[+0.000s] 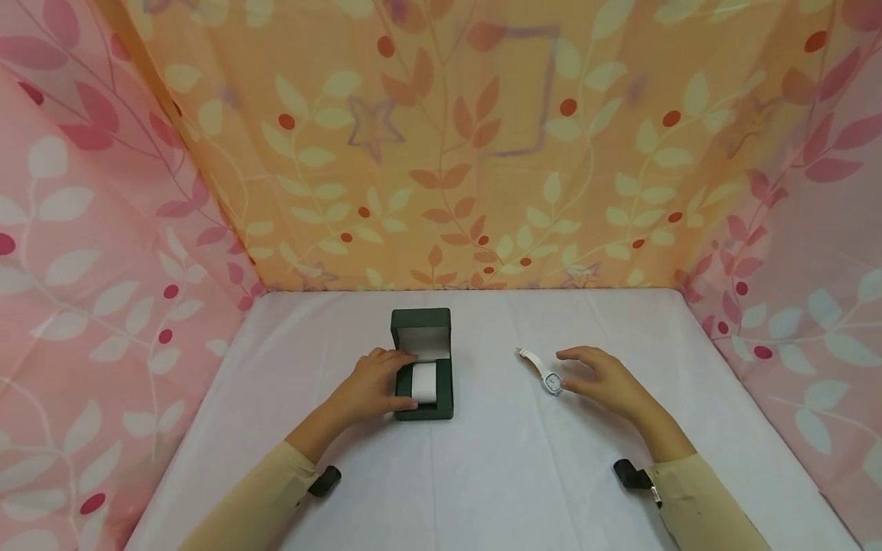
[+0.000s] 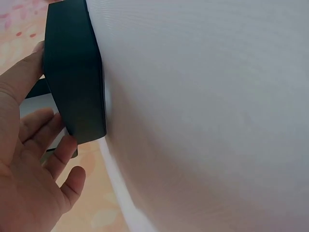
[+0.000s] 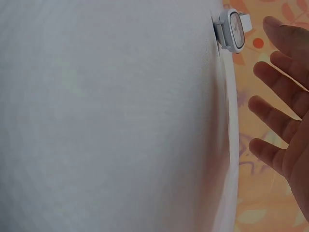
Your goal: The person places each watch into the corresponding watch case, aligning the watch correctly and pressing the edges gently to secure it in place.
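A dark green watch box (image 1: 445, 390) stands on the table with its lid raised, a white cushion (image 1: 424, 383) inside. My left hand (image 1: 372, 386) grips the box from its left side, thumb over the front corner and fingers toward the hinge. In the left wrist view the box's outer wall (image 2: 75, 72) partly hides the thumb tip. To the right lies a white wristwatch (image 1: 552, 382), its strap stretched toward the back left. Beside the watch, my right hand (image 1: 606, 383) hovers with fingers spread and holds nothing. The right wrist view shows the watch case (image 3: 233, 31) apart from those fingers.
A white cloth (image 1: 482, 474) covers the table. Patterned curtains surround it: an orange one (image 1: 441, 153) at the back and pink ones at the left (image 1: 103, 306) and right (image 1: 806, 291).
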Tool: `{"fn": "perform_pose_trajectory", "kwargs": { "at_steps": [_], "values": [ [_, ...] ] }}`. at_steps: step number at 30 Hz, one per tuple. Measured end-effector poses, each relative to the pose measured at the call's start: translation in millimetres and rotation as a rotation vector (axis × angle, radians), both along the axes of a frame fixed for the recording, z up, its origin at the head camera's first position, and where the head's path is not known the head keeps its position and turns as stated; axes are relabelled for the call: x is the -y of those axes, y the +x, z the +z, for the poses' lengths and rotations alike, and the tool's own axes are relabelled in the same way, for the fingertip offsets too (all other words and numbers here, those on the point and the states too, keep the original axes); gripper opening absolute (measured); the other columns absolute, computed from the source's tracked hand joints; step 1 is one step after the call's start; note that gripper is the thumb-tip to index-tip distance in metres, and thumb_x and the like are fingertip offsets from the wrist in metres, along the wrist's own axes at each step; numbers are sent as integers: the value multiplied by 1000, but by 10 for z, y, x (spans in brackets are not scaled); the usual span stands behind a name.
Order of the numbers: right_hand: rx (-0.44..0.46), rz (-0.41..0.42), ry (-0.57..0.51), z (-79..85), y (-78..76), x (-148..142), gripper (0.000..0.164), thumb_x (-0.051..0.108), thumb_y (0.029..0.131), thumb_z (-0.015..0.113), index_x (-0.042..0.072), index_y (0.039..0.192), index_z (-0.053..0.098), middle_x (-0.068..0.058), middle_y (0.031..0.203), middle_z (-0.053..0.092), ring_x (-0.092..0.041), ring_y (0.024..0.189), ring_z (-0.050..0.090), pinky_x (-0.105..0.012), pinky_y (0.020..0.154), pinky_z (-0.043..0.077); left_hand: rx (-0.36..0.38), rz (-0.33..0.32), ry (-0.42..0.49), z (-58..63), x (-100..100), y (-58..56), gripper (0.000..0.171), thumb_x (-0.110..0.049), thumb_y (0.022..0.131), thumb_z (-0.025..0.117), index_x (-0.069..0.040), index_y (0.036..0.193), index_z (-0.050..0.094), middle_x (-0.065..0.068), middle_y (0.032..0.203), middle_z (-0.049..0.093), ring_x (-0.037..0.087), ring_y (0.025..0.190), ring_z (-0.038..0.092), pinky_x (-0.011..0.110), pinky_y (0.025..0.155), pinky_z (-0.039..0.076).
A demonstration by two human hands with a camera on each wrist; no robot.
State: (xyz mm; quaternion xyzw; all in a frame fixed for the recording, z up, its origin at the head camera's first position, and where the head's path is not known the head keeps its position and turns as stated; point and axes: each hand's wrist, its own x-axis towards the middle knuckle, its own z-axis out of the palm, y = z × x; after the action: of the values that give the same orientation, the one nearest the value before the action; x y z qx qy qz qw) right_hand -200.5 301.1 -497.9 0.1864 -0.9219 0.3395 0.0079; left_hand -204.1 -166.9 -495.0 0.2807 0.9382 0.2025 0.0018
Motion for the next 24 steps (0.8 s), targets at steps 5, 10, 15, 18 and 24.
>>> {"fn": "perform_pose_trajectory", "kwargs": {
  "at_steps": [5, 10, 15, 18, 24],
  "values": [
    [24, 15, -15, -25, -21, 10, 54, 25, 86, 85, 9, 134, 66, -8, 138, 65, -37, 135, 52, -61, 110, 37, 7, 0, -1, 23, -33, -22, 80, -56, 77, 86, -21, 144, 58, 0, 139, 63, 23, 121, 51, 51, 98, 40],
    [38, 17, -16, -42, -48, 18, 55, 28, 85, 85, 11, 133, 67, -7, 137, 65, -38, 136, 52, -61, 110, 36, 37, 19, -1, 45, -64, -50, 77, -54, 76, 87, -24, 141, 60, -4, 137, 64, 22, 120, 49, 49, 98, 39],
    [71, 22, -32, -56, -88, 36, 55, 25, 84, 86, 11, 133, 67, -6, 135, 67, -37, 136, 52, -60, 112, 35, 65, 43, -14, 60, -92, -69, 77, -53, 75, 88, -26, 141, 60, -4, 137, 63, 23, 120, 48, 47, 95, 38],
    [99, 18, -41, -55, -94, 56, 54, 23, 83, 86, 11, 133, 67, -6, 133, 68, -37, 135, 53, -60, 112, 35, 59, 41, -40, 70, -110, -71, 76, -54, 75, 88, -26, 141, 61, -4, 138, 63, 22, 119, 49, 46, 92, 37],
    [90, 12, -19, -81, -111, 89, 53, 19, 81, 87, 10, 130, 69, -7, 127, 71, -37, 131, 56, -59, 110, 37, 52, 46, -66, 85, -136, -55, 78, -54, 75, 88, -26, 142, 60, -2, 139, 62, 23, 118, 49, 45, 90, 36]
  ]
}}
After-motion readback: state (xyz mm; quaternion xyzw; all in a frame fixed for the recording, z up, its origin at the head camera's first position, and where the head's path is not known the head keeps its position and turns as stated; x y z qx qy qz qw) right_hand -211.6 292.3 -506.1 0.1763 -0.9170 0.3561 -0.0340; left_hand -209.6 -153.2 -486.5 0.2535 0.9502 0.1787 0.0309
